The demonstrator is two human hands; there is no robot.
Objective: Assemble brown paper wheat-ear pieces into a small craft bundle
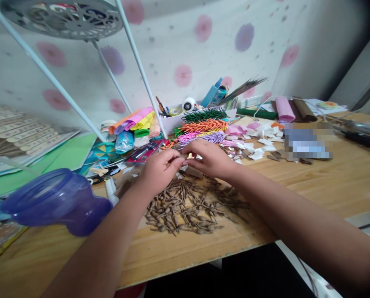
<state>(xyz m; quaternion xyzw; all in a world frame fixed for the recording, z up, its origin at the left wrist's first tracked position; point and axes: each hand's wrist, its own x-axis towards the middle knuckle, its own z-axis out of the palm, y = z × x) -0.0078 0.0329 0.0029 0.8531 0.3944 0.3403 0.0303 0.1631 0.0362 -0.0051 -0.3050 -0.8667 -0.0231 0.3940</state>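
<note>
Above the middle of the table my left hand (158, 171) and my right hand (208, 159) meet, fingertips pinched together. Between them is a small piece of brown paper (182, 158), mostly hidden by the fingers. Just below the hands lies a spread of many twisted brown paper pieces (185, 207), thin at the ends and thicker in the middle. A flat brown scrap (193, 171) shows under my right hand.
A purple plastic container (63, 200) lies at left beside a white glue stick (111, 190). Behind are bristly coloured paper strands (203, 126), crepe paper rolls (135, 122) and a box of tools (172, 122). Paper scraps (259, 145) lie right. White stand legs (141, 70) rise at back left.
</note>
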